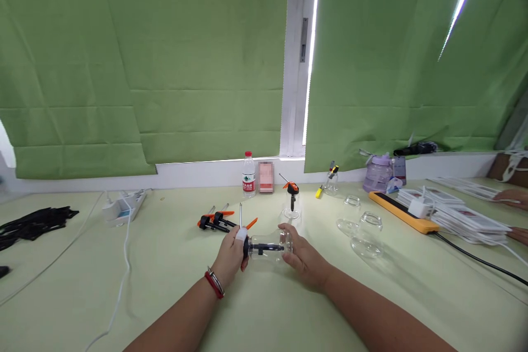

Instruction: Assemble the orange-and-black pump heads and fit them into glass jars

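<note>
A clear glass jar (pixel 270 242) lies on its side in the air between my hands, a black stem running inside it. My left hand (pixel 231 256) is closed round the black cap (pixel 246 247) at the jar's mouth; a thin metal rod and an orange piece stick out above that hand. My right hand (pixel 305 258) wraps the jar's base. Just beyond my left hand lie several black and orange cap assemblies (pixel 216 220) with metal rods. Farther back, another glass jar (pixel 292 212) stands upright with a black and orange cap in its mouth.
Empty glass jars (pixel 366 236) stand to the right. Beyond are a yellow-handled screwdriver (pixel 319 191), a water bottle (pixel 248 176) and a purple jug (pixel 377 173). An orange power strip (pixel 402 213) lies beside stacked white packets (pixel 470 220). Another person's hand (pixel 511 198) shows at the far right.
</note>
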A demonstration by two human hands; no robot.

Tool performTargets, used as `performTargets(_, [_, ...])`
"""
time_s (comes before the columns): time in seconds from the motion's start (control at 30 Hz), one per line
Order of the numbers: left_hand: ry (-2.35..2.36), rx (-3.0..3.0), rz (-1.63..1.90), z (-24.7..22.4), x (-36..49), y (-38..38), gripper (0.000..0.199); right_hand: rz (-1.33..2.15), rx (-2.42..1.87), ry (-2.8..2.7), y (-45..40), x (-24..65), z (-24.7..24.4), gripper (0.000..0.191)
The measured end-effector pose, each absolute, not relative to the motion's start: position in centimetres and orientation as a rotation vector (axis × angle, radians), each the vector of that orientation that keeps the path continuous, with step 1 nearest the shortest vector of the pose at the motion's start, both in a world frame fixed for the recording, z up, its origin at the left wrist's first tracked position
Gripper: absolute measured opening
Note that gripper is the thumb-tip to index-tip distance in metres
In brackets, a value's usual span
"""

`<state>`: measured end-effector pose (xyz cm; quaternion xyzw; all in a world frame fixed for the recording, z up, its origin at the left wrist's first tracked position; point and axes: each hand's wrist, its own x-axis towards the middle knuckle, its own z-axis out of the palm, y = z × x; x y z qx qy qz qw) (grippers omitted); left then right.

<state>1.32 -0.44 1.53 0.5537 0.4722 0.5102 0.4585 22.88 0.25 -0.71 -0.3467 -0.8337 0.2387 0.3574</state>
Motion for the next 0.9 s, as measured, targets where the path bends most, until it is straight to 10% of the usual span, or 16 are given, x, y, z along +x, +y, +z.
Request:
performTargets(0.23, [1.181, 1.447, 1.227, 1.4, 1.4, -0.5, 0.029, 1.263, -1.049, -1.852, 0.3, 22.3, -0.7, 0.058])
performTargets(0.57, [1.123, 1.107, 1.069, 1.4, 1.1, 0.0, 0.035, 0.126, -0.666, -2.318, 0.4, 22.9, -0.3, 0.074])
performTargets(0.9, [1.210, 1.175, 1.150, 1.8, 1.7, -0.7, 0.025, 0.584, -0.830, -2.162, 0.0, 22.7, -0.7, 0.061])
